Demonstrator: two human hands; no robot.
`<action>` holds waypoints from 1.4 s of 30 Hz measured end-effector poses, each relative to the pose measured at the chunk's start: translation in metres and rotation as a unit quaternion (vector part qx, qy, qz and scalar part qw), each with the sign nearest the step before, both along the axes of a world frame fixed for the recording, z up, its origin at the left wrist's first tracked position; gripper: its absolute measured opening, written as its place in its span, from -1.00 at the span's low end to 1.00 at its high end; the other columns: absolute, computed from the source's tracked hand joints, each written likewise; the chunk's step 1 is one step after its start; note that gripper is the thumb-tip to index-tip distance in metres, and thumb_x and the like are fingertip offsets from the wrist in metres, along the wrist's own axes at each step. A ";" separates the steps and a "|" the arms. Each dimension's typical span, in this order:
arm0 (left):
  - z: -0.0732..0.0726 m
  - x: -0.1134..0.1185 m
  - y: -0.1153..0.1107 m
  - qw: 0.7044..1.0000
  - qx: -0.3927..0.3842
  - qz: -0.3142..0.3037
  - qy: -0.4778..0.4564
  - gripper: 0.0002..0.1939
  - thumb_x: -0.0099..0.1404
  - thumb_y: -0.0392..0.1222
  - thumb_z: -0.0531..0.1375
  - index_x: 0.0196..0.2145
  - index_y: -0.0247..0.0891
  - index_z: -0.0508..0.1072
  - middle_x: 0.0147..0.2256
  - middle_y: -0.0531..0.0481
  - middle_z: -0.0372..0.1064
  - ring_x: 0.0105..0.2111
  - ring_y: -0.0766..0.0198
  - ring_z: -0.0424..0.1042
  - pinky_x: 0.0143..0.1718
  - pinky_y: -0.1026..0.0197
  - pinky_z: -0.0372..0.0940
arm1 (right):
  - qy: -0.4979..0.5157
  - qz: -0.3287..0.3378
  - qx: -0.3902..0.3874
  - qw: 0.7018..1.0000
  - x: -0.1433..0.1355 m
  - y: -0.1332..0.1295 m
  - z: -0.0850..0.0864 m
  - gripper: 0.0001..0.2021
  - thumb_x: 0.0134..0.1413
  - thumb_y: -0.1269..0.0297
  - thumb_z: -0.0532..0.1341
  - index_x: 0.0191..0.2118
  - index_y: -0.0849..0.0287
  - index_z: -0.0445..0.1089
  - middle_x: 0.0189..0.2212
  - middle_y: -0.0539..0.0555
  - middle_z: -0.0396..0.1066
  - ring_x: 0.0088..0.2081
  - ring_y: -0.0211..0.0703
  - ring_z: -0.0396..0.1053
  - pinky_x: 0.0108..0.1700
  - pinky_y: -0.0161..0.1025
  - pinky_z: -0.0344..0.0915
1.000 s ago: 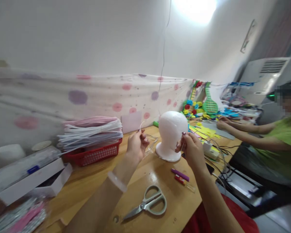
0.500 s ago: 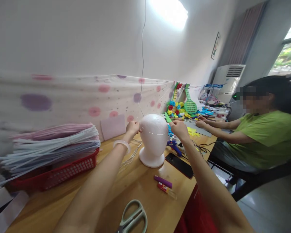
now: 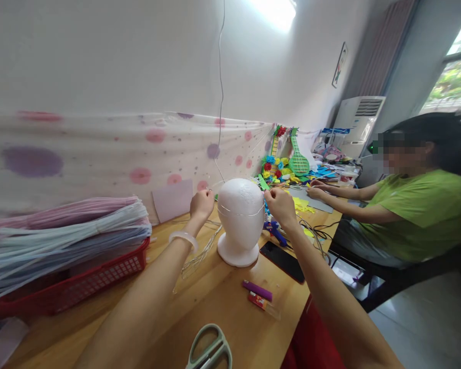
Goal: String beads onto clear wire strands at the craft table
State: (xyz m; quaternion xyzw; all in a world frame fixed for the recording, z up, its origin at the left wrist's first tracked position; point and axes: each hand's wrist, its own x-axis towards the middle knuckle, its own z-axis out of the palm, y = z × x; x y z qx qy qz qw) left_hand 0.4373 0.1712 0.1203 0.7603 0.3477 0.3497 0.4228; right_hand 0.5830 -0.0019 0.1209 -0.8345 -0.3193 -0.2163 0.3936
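Note:
A white foam head (image 3: 241, 225) stands upright on the wooden table (image 3: 230, 318), and a thin wire (image 3: 241, 214) runs across its near side. My left hand (image 3: 202, 205), with a pale bangle at the wrist, is pinched on the wire's left part, a short gap from the foam head. On the other side my right hand (image 3: 280, 204) is closed at the wire's right end, close against the head's right side. The fingertips of both hands are small in view. A bundle of thin wires (image 3: 202, 253) lies left of the head's base.
A red basket (image 3: 100, 279) of pipe cleaners is at left. Scissors (image 3: 210, 351), a purple lighter (image 3: 256, 290), a glue tube (image 3: 263, 303), a phone (image 3: 282, 261) and a glue gun (image 3: 275, 233) lie nearer. A person in green (image 3: 418, 210) sits at right beside craft pieces.
My left hand has moved left, away from the foam head. More of the wire shows across the head, curving lower. The whole view has shifted slightly.

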 end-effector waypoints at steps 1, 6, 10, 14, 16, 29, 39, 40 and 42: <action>0.003 -0.004 -0.001 1.000 0.006 0.004 -0.022 -0.74 0.34 -0.07 0.14 -0.41 -0.30 0.40 -0.39 -0.02 0.42 -0.33 0.24 0.42 -0.24 0.15 0.33 | -0.014 -0.006 0.005 1.000 -0.004 0.001 0.002 -0.70 0.11 0.23 0.02 -0.60 0.15 0.25 -0.63 0.05 0.29 -0.55 -0.21 0.12 -0.44 -0.25 -0.09; 0.028 -0.029 -0.012 0.984 -0.021 -0.024 -0.177 -0.62 0.41 -0.10 -0.05 -0.56 -0.20 0.19 -0.63 0.06 0.27 -0.61 0.34 0.30 -0.47 0.30 0.22 | -0.084 0.000 0.026 0.996 -0.044 0.000 0.021 -0.70 0.21 0.19 0.00 -0.51 0.15 0.27 -0.60 0.04 0.28 -0.54 -0.21 0.13 -0.43 -0.25 -0.11; 0.048 -0.087 -0.017 0.960 -0.063 -0.042 -0.270 -0.65 0.43 -0.07 -0.08 -0.52 -0.18 0.11 -0.69 0.22 -0.04 -0.78 0.46 -0.03 -0.70 0.41 -0.03 | -0.082 0.194 -0.049 0.976 -0.098 -0.014 0.020 -0.59 0.26 0.15 -0.01 -0.61 0.14 0.20 -0.70 -0.03 0.21 -0.61 -0.28 0.09 -0.48 -0.27 -0.10; 0.053 -0.171 -0.018 0.964 -0.070 -0.066 -0.247 -0.65 0.36 -0.15 0.08 -0.58 -0.23 0.25 -0.72 0.23 -0.13 -0.79 0.51 -0.20 -0.75 0.42 -0.26 | -0.132 0.260 0.025 0.956 -0.154 -0.025 0.012 -0.58 0.24 0.09 0.08 -0.61 0.14 0.30 -0.73 -0.05 0.20 -0.63 -0.29 0.10 -0.49 -0.28 -0.04; 0.051 -0.208 -0.020 0.975 -0.063 -0.100 -0.187 -0.64 0.31 -0.20 0.16 -0.63 -0.27 0.31 -0.74 0.19 -0.08 -0.78 0.50 -0.15 -0.75 0.42 -0.25 | -0.177 0.273 0.131 0.937 -0.179 -0.022 0.017 -0.78 0.20 0.17 0.16 -0.39 0.10 0.47 -0.52 0.03 0.42 -0.45 -0.19 0.31 -0.34 -0.25 0.14; 0.036 -0.310 -0.032 0.972 -0.132 -0.192 -0.026 -0.79 0.14 -0.10 0.31 -0.50 -0.31 0.49 -0.68 0.12 0.11 -0.71 0.46 -0.01 -0.71 0.39 -0.19 | -0.022 0.559 -0.054 0.827 -0.255 0.052 0.001 -0.74 0.29 0.25 -0.04 -0.28 0.16 0.36 -0.62 -0.10 0.22 -0.61 -0.35 0.16 -0.49 -0.38 0.12; 0.005 -0.335 -0.015 0.960 -0.199 -0.115 -0.159 -0.64 0.11 0.07 0.31 -0.42 -0.31 0.40 -0.66 0.16 0.20 -0.72 0.48 0.13 -0.70 0.40 0.07 | 0.139 0.541 -0.006 0.829 -0.245 0.057 -0.013 -0.67 0.30 0.03 -0.05 -0.30 0.14 0.28 -0.71 -0.17 0.06 -0.69 -0.35 0.10 -0.61 -0.40 0.11; 0.003 -0.334 -0.015 0.957 -0.208 -0.086 -0.182 -0.67 0.13 0.03 0.30 -0.42 -0.31 0.39 -0.62 0.11 0.28 -0.69 0.46 0.21 -0.66 0.40 0.13 | 0.148 0.541 -0.003 0.828 -0.244 0.057 -0.014 -0.67 0.30 0.02 -0.06 -0.30 0.14 0.27 -0.72 -0.18 0.05 -0.70 -0.35 0.09 -0.61 -0.40 0.11; -0.001 -0.335 -0.015 0.949 -0.228 -0.040 -0.216 -0.71 0.17 -0.01 0.27 -0.43 -0.30 0.37 -0.54 0.03 0.39 -0.60 0.40 0.34 -0.57 0.36 0.25 | 0.143 0.540 -0.008 0.829 -0.242 0.056 -0.015 -0.67 0.30 0.03 -0.06 -0.30 0.14 0.27 -0.72 -0.18 0.06 -0.71 -0.36 0.08 -0.61 -0.40 0.11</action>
